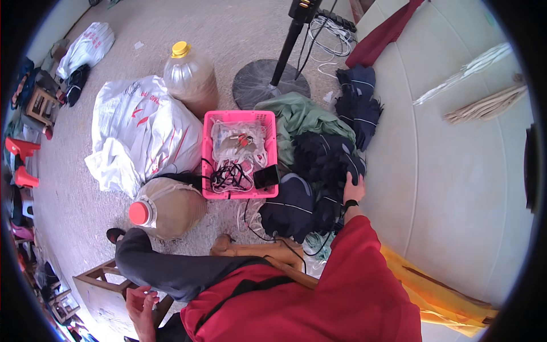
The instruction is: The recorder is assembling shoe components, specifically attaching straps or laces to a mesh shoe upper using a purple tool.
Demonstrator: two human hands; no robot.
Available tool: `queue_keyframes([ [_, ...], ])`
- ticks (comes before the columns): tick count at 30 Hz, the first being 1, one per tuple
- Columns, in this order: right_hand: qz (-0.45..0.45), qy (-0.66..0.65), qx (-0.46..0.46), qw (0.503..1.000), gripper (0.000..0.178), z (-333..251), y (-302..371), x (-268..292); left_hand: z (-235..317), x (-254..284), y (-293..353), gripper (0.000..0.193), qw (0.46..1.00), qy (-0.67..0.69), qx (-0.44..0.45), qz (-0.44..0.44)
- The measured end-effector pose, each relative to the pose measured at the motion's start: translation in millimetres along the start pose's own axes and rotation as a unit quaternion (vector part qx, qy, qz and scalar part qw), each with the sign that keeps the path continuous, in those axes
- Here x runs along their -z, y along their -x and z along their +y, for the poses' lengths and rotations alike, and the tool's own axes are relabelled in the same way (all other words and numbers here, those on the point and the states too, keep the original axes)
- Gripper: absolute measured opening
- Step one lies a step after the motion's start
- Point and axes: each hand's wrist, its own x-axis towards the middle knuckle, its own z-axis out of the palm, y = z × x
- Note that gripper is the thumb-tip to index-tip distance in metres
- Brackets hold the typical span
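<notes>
My right hand (352, 190) reaches out to the right and grips the end of a dark navy bundle (355, 166) of ragged-edged cloth pieces. Its fingertips are partly lost against the dark material. More navy bundles (289, 206), bound with thin white ties, lie around it, next to a green cloth (302, 122). Low at the left, my left hand (141, 308) is held beside my thigh, its fingers curled together. A small whitish bit shows at the fingertips, too small to name. Between the bundles and a white sack stands a pink plastic basket (206, 171).
Inside the basket lie a clear plastic bag (228, 139), a black cord (231, 178) and a dark phone-like slab (266, 176). Two big jugs (191, 80), one red-capped (176, 208), flank the white sack (142, 137). A round black stand base (250, 85) stands behind; a pale wall (450, 171) bounds the right.
</notes>
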Motion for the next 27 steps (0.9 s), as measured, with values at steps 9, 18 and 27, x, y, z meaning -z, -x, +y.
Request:
queue_keyframes([
  [9,-0.069,0.163,0.202,0.963,0.059,-14.8,30.6,-7.9,-9.5,0.9,12.9,0.020,0.999,0.035,0.034,0.021],
  [18,-0.119,0.236,0.170,0.949,0.053,7.3,-33.0,-5.0,-16.2,2.4,11.8,0.014,0.996,0.075,0.030,0.043],
  [27,-0.086,0.226,0.132,0.961,0.059,-75.1,12.0,-8.9,-31.9,21.3,23.0,0.015,0.992,0.081,-0.004,0.093],
])
